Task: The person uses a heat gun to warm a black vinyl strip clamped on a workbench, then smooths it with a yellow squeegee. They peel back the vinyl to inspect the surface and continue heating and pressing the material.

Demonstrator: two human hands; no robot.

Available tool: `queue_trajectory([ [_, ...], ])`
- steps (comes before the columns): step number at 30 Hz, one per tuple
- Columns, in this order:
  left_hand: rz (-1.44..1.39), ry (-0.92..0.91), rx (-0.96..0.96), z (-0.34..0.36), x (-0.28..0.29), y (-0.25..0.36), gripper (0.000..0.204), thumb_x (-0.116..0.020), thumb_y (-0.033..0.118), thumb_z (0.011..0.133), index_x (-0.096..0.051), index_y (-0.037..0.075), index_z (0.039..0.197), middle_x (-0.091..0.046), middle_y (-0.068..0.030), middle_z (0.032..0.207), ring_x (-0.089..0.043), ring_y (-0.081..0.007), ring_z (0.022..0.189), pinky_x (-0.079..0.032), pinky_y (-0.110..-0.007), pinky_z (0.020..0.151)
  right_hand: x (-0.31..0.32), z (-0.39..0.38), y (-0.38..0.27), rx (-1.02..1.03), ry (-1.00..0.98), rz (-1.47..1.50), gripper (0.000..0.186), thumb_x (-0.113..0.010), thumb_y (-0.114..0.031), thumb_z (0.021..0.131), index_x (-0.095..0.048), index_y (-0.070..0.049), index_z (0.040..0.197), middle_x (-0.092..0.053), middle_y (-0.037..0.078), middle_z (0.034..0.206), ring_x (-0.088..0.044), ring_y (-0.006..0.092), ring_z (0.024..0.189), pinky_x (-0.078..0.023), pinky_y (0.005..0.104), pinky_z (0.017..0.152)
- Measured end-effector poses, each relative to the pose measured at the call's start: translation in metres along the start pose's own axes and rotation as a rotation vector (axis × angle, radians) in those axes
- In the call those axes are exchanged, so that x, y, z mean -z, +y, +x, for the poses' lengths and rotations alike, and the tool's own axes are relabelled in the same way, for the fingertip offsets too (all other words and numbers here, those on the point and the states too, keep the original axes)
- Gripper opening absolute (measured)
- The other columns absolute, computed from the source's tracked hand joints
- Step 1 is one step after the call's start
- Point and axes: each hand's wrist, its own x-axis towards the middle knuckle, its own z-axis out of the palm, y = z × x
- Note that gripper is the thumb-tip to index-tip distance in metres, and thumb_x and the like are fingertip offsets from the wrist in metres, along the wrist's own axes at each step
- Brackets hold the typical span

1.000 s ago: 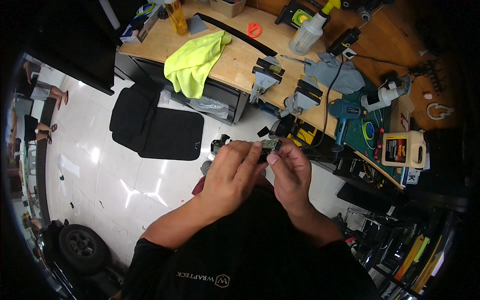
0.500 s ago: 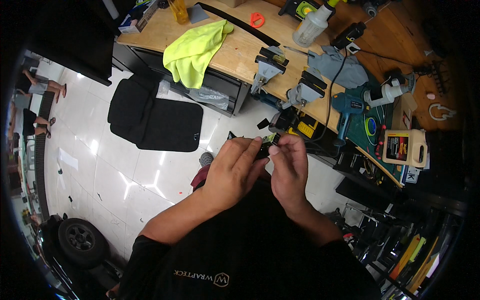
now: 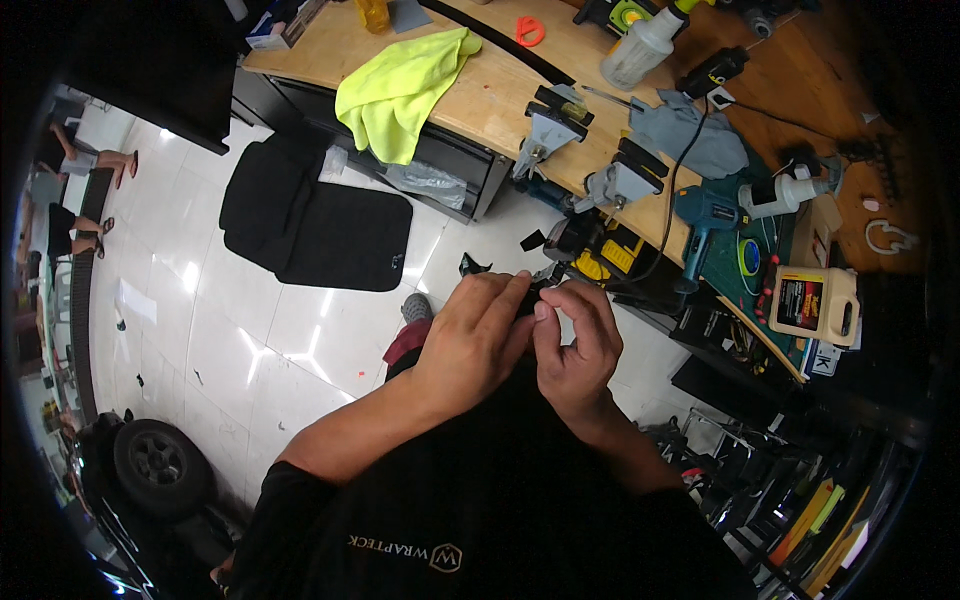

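In front of my chest, both hands meet at a small black part with a shiny end. The fingers of my left hand close around it and hide most of it, so its kind is unclear. My right hand is closed too, with thumb and index fingertip pinched together at the part's right end. Whether those fingertips hold the part itself or something tiny on it is hidden.
Beyond my hands a wooden workbench carries a yellow-green cloth, clamp jaws, a spray bottle, a heat gun and a beige jug. Black mats lie on the tiled floor. A wheel stands lower left.
The part has turned between my hands, and its pale greenish face no longer shows. My right fingers have curled in more. The bench has shifted slightly up and right in view.
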Motion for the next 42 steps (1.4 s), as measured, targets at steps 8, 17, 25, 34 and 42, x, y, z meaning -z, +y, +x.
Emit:
queue_trajectory([
  [8, -0.004, -0.001, 0.069, -0.011, -0.005, -0.002, 0.045, -0.072, 0.004, 0.076, -0.058, -0.008, 0.116, -0.06, -0.0199, 0.102, -0.06, -0.0338, 0.094, -0.051, -0.039, 0.081, -0.002, -0.009, -0.005, -0.288, -0.06, 0.228, 0.014, -0.062, -0.003, 0.091, -0.062, 0.001, 0.104, -0.06, 0.012, 0.098, -0.06, 0.0154, 0.082, -0.05, 0.0263, 0.059],
  [17, -0.078, -0.009, 0.198, -0.014, -0.008, -0.003, 0.045, -0.074, 0.004, 0.076, -0.058, -0.006, 0.117, -0.063, -0.0203, 0.104, -0.063, -0.0336, 0.091, -0.053, -0.038, 0.076, -0.016, -0.024, 0.0, -0.413, 0.089, 0.537, 0.017, -0.06, -0.004, 0.093, -0.056, 0.002, 0.109, -0.057, 0.011, 0.105, -0.058, 0.0111, 0.084, -0.049, 0.0214, 0.06],
  [25, 0.021, 0.02, 0.147, -0.02, -0.012, -0.011, 0.042, -0.074, 0.004, 0.078, -0.06, -0.002, 0.117, -0.064, -0.0182, 0.101, -0.065, -0.0254, 0.076, -0.053, -0.032, 0.062, -0.013, -0.022, 0.005, -0.314, -0.064, 0.222, 0.013, -0.062, -0.003, 0.09, -0.06, 0.0, 0.103, -0.062, 0.011, 0.098, -0.061, 0.0149, 0.077, -0.049, 0.0246, 0.056],
  [34, -0.037, -0.065, 0.348, -0.047, -0.042, -0.044, 0.04, -0.076, 0.008, 0.077, -0.062, -0.001, 0.114, -0.065, -0.0152, 0.094, -0.062, -0.025, 0.07, -0.051, -0.034, 0.064, -0.039, -0.055, 0.047, -0.801, -0.196, 0.438, 0.013, -0.062, -0.012, 0.094, -0.062, -0.001, 0.102, -0.064, 0.004, 0.083, -0.056, 0.009, 0.068, -0.046, 0.0233, 0.061],
  [42, -0.391, -0.137, 0.425, -0.058, -0.045, -0.059, 0.032, -0.07, 0.002, 0.083, -0.06, 0.001, 0.114, -0.061, -0.0116, 0.095, -0.061, -0.0228, 0.086, -0.049, -0.031, 0.075, -0.04, -0.071, 0.052, -0.74, -0.162, 0.414, 0.014, -0.059, -0.011, 0.095, -0.062, -0.002, 0.106, -0.061, 0.004, 0.093, -0.053, 0.009, 0.079, -0.045, 0.0246, 0.069],
])
